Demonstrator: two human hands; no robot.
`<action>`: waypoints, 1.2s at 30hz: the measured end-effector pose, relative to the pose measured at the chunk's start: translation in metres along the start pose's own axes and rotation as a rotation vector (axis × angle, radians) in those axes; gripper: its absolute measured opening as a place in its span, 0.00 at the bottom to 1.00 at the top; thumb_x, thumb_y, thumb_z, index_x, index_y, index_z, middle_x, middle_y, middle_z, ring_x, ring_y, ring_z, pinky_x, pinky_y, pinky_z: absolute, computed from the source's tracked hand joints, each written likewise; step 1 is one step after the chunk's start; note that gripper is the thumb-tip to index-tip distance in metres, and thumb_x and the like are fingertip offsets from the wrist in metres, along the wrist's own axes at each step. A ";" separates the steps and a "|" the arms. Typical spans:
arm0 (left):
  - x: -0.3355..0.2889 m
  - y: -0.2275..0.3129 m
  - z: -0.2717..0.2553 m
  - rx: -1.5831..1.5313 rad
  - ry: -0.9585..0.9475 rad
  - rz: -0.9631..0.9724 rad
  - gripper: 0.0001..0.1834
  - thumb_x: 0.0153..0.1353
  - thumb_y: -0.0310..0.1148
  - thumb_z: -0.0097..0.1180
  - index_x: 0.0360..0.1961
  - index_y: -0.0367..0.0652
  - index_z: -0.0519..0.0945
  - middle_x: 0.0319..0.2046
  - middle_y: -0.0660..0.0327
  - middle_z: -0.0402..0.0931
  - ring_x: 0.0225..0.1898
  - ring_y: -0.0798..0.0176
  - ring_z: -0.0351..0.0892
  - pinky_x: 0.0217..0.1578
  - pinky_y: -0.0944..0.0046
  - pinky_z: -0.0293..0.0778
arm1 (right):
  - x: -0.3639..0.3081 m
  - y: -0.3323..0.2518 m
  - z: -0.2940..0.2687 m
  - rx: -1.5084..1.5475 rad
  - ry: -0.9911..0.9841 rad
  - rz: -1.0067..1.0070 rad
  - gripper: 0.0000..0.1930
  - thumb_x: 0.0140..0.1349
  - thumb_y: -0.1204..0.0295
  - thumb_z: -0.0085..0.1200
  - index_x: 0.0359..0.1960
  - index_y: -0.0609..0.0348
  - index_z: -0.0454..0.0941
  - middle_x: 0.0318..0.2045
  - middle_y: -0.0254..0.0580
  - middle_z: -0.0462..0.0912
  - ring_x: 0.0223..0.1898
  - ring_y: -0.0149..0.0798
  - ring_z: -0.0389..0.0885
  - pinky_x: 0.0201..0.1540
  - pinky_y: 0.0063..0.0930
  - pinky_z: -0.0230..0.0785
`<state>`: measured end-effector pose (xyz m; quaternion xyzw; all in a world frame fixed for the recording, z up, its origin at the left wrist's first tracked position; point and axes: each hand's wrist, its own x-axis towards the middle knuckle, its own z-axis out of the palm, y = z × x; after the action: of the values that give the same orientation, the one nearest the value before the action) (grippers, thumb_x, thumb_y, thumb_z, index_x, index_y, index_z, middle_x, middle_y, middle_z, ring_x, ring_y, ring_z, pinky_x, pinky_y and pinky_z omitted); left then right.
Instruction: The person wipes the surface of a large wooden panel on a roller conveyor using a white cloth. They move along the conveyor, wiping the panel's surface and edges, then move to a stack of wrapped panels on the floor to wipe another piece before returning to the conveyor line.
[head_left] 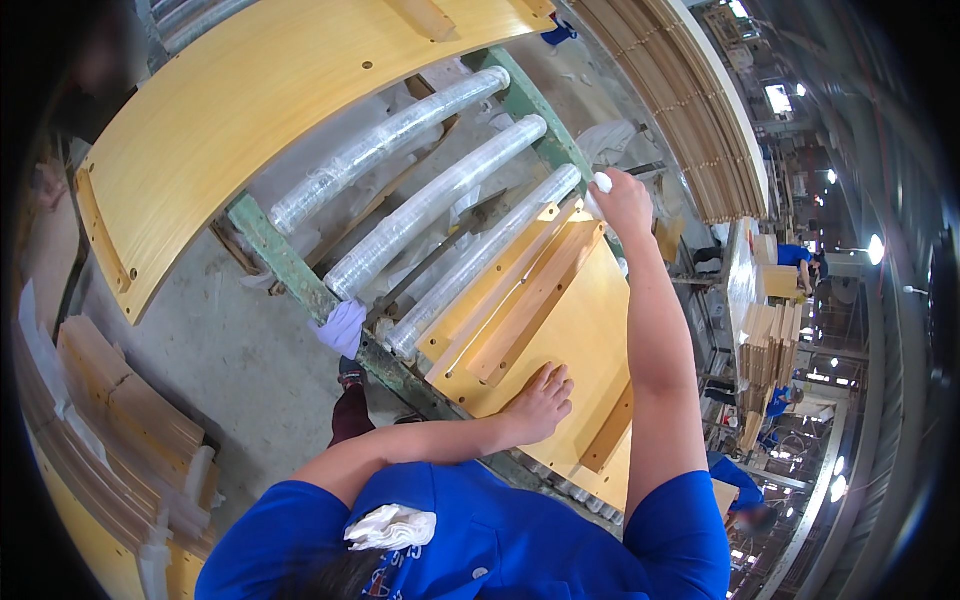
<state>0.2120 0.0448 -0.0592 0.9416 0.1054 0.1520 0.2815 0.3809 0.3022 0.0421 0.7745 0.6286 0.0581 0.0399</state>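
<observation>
A yellow wooden board (598, 330) with drilled holes lies on the roller stand in front of me. My left hand (540, 405) rests on its near part, palm down with fingers stretched out. Along the far part runs a wooden rail (533, 305), with a thin pale line beside it. A shorter wooden strip (608, 430) sits at the near right. At the board's far right corner, by the rail's end, my right hand (624, 208) is closed around a white round-ended thing (602, 183); most of it is hidden in the fingers.
Film-wrapped rollers (440, 205) span a green frame (285, 255), with a pale cloth (342, 328) tied on it. Beyond lies a larger yellow board (230, 110). Board stacks stand at upper right (690, 110) and lower left (130, 400). Co-workers (795, 257) are at far right.
</observation>
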 end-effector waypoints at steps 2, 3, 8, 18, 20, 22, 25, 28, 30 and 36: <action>0.001 -0.001 0.001 -0.003 0.002 -0.008 0.20 0.61 0.35 0.40 0.51 0.38 0.74 0.62 0.46 0.60 0.68 0.38 0.47 0.64 0.35 0.37 | 0.003 -0.001 0.000 0.007 -0.014 -0.006 0.14 0.53 0.59 0.58 0.34 0.54 0.78 0.35 0.46 0.82 0.40 0.52 0.79 0.42 0.45 0.72; 0.001 -0.001 0.001 -0.005 0.002 -0.006 0.20 0.61 0.36 0.40 0.51 0.38 0.74 0.62 0.46 0.60 0.68 0.38 0.47 0.64 0.35 0.38 | 0.004 0.001 0.001 0.014 -0.015 0.004 0.14 0.53 0.59 0.58 0.34 0.54 0.78 0.35 0.46 0.82 0.40 0.53 0.79 0.42 0.45 0.71; 0.002 0.000 0.006 0.028 0.061 -0.015 0.20 0.58 0.39 0.47 0.49 0.41 0.76 0.61 0.48 0.62 0.67 0.40 0.49 0.63 0.36 0.42 | 0.006 0.003 0.008 0.038 -0.004 0.047 0.14 0.53 0.59 0.58 0.35 0.54 0.78 0.36 0.47 0.81 0.40 0.54 0.79 0.41 0.46 0.71; 0.001 -0.001 0.007 0.054 0.009 -0.024 0.21 0.61 0.38 0.41 0.52 0.41 0.74 0.62 0.48 0.61 0.68 0.40 0.48 0.64 0.35 0.38 | -0.050 -0.031 -0.027 0.510 -0.024 0.013 0.16 0.51 0.62 0.62 0.36 0.61 0.80 0.32 0.51 0.82 0.35 0.49 0.81 0.39 0.37 0.72; 0.001 -0.001 0.002 0.072 -0.035 -0.009 0.21 0.62 0.39 0.41 0.52 0.41 0.73 0.62 0.48 0.60 0.68 0.40 0.47 0.64 0.35 0.38 | -0.083 -0.042 -0.025 0.538 -0.016 -0.168 0.14 0.51 0.63 0.64 0.34 0.61 0.80 0.28 0.47 0.82 0.29 0.43 0.81 0.35 0.32 0.72; 0.003 -0.002 0.000 0.068 -0.065 -0.018 0.21 0.62 0.39 0.41 0.53 0.41 0.73 0.63 0.49 0.59 0.68 0.41 0.47 0.64 0.35 0.38 | -0.115 -0.070 -0.038 0.692 -0.193 -0.179 0.14 0.51 0.67 0.66 0.34 0.63 0.79 0.25 0.38 0.81 0.28 0.28 0.78 0.31 0.25 0.70; 0.003 0.004 0.004 0.061 -0.089 -0.012 0.21 0.62 0.38 0.40 0.53 0.41 0.72 0.64 0.49 0.57 0.67 0.41 0.48 0.64 0.35 0.39 | -0.152 -0.088 -0.039 0.706 -0.247 -0.330 0.12 0.50 0.70 0.65 0.32 0.63 0.78 0.25 0.41 0.77 0.26 0.33 0.77 0.30 0.27 0.69; 0.005 0.005 0.010 -0.064 -0.121 -0.056 0.21 0.62 0.38 0.40 0.54 0.41 0.72 0.64 0.48 0.57 0.67 0.42 0.49 0.64 0.35 0.38 | -0.167 -0.102 -0.045 0.683 -0.318 -0.465 0.10 0.49 0.71 0.64 0.30 0.61 0.78 0.24 0.42 0.76 0.25 0.42 0.78 0.29 0.30 0.70; 0.005 0.005 0.011 -0.114 -0.133 -0.066 0.21 0.62 0.37 0.39 0.54 0.41 0.72 0.64 0.48 0.57 0.67 0.42 0.49 0.64 0.34 0.38 | -0.169 -0.104 -0.047 0.628 -0.352 -0.531 0.08 0.49 0.71 0.64 0.28 0.59 0.78 0.24 0.42 0.77 0.25 0.45 0.78 0.28 0.32 0.70; 0.002 0.001 0.007 -0.009 -0.024 -0.015 0.20 0.61 0.37 0.41 0.51 0.41 0.74 0.61 0.49 0.61 0.67 0.44 0.49 0.64 0.37 0.39 | -0.151 -0.100 -0.049 0.438 -0.350 -0.589 0.08 0.50 0.68 0.62 0.25 0.57 0.77 0.23 0.43 0.77 0.25 0.48 0.77 0.27 0.36 0.69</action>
<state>0.2160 0.0406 -0.0636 0.9413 0.1083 0.1391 0.2879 0.2470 0.1750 0.0715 0.5496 0.8049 -0.2240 -0.0048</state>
